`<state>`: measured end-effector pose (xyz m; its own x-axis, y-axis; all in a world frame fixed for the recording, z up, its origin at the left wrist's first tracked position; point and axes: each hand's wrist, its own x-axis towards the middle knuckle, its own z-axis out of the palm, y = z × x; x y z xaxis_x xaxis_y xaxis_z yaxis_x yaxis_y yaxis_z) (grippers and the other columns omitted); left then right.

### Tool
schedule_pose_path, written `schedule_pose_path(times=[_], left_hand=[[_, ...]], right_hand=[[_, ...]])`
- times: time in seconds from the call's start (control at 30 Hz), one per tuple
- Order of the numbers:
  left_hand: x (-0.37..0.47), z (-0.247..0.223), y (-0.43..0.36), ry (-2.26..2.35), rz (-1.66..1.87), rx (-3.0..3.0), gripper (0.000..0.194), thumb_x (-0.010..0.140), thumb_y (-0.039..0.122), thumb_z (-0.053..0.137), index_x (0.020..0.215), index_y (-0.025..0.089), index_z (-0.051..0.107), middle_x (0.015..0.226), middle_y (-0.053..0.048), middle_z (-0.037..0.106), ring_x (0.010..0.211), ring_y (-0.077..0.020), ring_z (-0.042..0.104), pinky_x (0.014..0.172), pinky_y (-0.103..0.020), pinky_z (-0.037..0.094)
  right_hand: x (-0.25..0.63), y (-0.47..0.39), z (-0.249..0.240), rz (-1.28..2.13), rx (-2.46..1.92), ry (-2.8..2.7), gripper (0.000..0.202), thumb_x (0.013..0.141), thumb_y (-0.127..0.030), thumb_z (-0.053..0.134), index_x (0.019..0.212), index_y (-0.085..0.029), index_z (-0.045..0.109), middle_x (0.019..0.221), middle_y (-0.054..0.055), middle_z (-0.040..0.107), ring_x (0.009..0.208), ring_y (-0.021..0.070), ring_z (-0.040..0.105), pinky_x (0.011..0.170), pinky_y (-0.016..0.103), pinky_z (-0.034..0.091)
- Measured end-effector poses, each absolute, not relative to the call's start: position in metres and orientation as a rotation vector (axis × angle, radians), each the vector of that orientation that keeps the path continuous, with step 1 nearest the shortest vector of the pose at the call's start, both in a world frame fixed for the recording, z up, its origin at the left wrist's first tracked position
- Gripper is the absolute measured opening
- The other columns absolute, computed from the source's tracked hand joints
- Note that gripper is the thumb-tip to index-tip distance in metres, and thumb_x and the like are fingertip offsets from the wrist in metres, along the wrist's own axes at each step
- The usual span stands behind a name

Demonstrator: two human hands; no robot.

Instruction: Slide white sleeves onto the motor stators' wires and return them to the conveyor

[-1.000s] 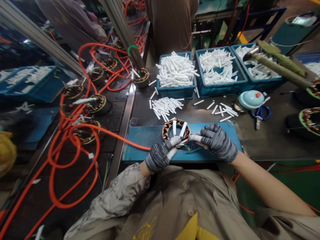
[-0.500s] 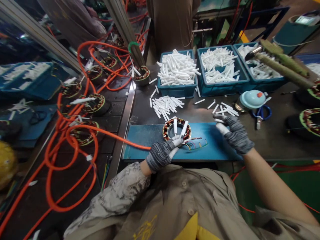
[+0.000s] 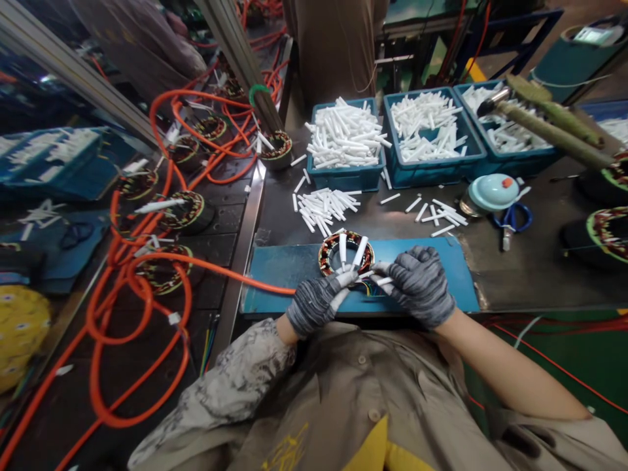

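A ring-shaped wound coil [image 3: 324, 256] rests on the blue mat [image 3: 279, 261], with two white sleeves [image 3: 360, 252] standing out from it. My left hand [image 3: 318, 302], in a grey glove, is at the coil's near edge, its fingers pinched on wire leads by the sleeves. Just right of the coil, my gloved right hand [image 3: 420, 284] is closed around a small white tube [image 3: 383, 281], close to the lead ends. Its fingertips partly cover the thin coloured wires beneath.
Blue bins [image 3: 348, 178] of white tubes line the back, with loose tubes [image 3: 326, 209] before them. A jar [image 3: 493, 194] and blue-handled scissors [image 3: 513, 219] lie right. Orange hose [image 3: 98, 327] and more coils [image 3: 189, 209] fill the left. A person [image 3: 333, 52] stands beyond.
My right hand has moved left from the loose tubes at the mat's right end to the coil, bringing a white tube. My left hand has stayed at the coil.
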<state>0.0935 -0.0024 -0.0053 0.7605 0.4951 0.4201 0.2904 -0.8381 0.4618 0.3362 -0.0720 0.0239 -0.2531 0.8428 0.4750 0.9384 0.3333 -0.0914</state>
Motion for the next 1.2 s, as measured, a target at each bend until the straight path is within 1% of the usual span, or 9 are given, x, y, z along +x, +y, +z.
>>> schedule_pose_path(times=[0.2, 0.4, 0.5, 0.57, 0.67, 0.8, 0.9, 1.07, 1.2], left_hand=[[0.093, -0.008, 0.0, 0.57, 0.761, 2.574, 0.046, 0.099, 0.016, 0.049, 0.144, 0.02, 0.054, 0.139, -0.008, 0.064, 0.128, -0.0194, 0.063, 0.112, -0.034, 0.051], [0.093, -0.008, -0.002, 0.612, 0.757, 2.619, 0.039, 0.099, 0.017, 0.05, 0.137, 0.017, 0.06, 0.137, -0.008, 0.066, 0.124, -0.0192, 0.066, 0.108, -0.033, 0.055], [0.094, -0.007, -0.002, 0.604, 0.762, 2.613, 0.04, 0.099, 0.016, 0.051, 0.138, 0.019, 0.059, 0.137, -0.007, 0.066, 0.124, -0.0185, 0.065, 0.11, -0.033, 0.054], [0.095, -0.006, -0.003, 0.604, 0.771, 2.599, 0.039, 0.099, 0.016, 0.051, 0.137, 0.018, 0.06, 0.137, -0.008, 0.066, 0.124, -0.0182, 0.065, 0.11, -0.032, 0.053], [0.095, -0.004, -0.003, 0.629, 0.788, 2.581, 0.037, 0.099, 0.017, 0.052, 0.134, 0.017, 0.062, 0.134, -0.008, 0.068, 0.122, -0.0183, 0.067, 0.109, -0.031, 0.054], [0.095, -0.002, -0.004, 0.668, 0.775, 2.567, 0.04, 0.099, 0.017, 0.051, 0.138, 0.019, 0.06, 0.136, -0.007, 0.067, 0.121, -0.0189, 0.067, 0.109, -0.031, 0.054], [0.095, -0.004, -0.004, 0.618, 0.798, 2.592, 0.039, 0.099, 0.017, 0.052, 0.137, 0.017, 0.06, 0.135, -0.009, 0.067, 0.122, -0.0191, 0.067, 0.108, -0.032, 0.054], [0.094, -0.007, -0.002, 0.605, 0.781, 2.586, 0.045, 0.099, 0.016, 0.051, 0.144, 0.021, 0.055, 0.138, -0.007, 0.065, 0.124, -0.0193, 0.065, 0.11, -0.034, 0.054], [0.094, -0.007, -0.002, 0.603, 0.809, 2.592, 0.044, 0.099, 0.016, 0.052, 0.142, 0.018, 0.056, 0.136, -0.009, 0.066, 0.123, -0.0193, 0.066, 0.109, -0.032, 0.054]], right_hand=[[0.338, -0.088, 0.004, -0.387, -1.509, -2.18, 0.037, 0.097, -0.031, 0.057, 0.132, -0.031, 0.068, 0.068, 0.007, 0.06, 0.075, 0.0251, 0.055, 0.072, 0.041, 0.037], [0.352, -0.099, -0.014, -0.184, -1.416, -2.272, 0.037, 0.094, -0.023, 0.061, 0.125, -0.041, 0.069, 0.068, 0.002, 0.065, 0.078, 0.0202, 0.058, 0.081, 0.038, 0.044], [0.356, -0.099, -0.016, -0.059, -1.503, -2.194, 0.027, 0.093, -0.025, 0.062, 0.114, -0.034, 0.077, 0.066, 0.004, 0.065, 0.074, 0.0206, 0.059, 0.077, 0.038, 0.045], [0.354, -0.095, -0.011, 0.19, -1.633, -1.952, 0.021, 0.092, -0.033, 0.063, 0.102, -0.027, 0.081, 0.067, 0.006, 0.067, 0.071, 0.0214, 0.06, 0.072, 0.038, 0.046], [0.344, -0.086, 0.0, 0.839, -1.631, -1.378, 0.034, 0.088, -0.05, 0.065, 0.099, -0.022, 0.081, 0.079, 0.005, 0.075, 0.074, 0.0221, 0.065, 0.072, 0.036, 0.05], [0.334, -0.08, 0.012, 1.356, -1.414, -0.988, 0.041, 0.082, -0.055, 0.069, 0.098, -0.019, 0.079, 0.088, 0.003, 0.077, 0.084, 0.0236, 0.069, 0.08, 0.038, 0.053], [0.333, -0.086, 0.014, 1.079, -1.53, -1.105, 0.041, 0.084, -0.051, 0.068, 0.112, -0.021, 0.075, 0.09, 0.004, 0.076, 0.081, 0.0238, 0.068, 0.078, 0.04, 0.053], [0.334, -0.092, 0.015, -0.094, -1.636, -1.787, 0.028, 0.091, -0.037, 0.067, 0.116, -0.029, 0.076, 0.066, 0.004, 0.062, 0.069, 0.0247, 0.056, 0.074, 0.042, 0.043], [0.333, -0.083, 0.013, -0.34, -1.488, -2.098, 0.026, 0.093, -0.027, 0.066, 0.117, -0.031, 0.074, 0.062, 0.004, 0.058, 0.07, 0.0238, 0.055, 0.071, 0.04, 0.037]])
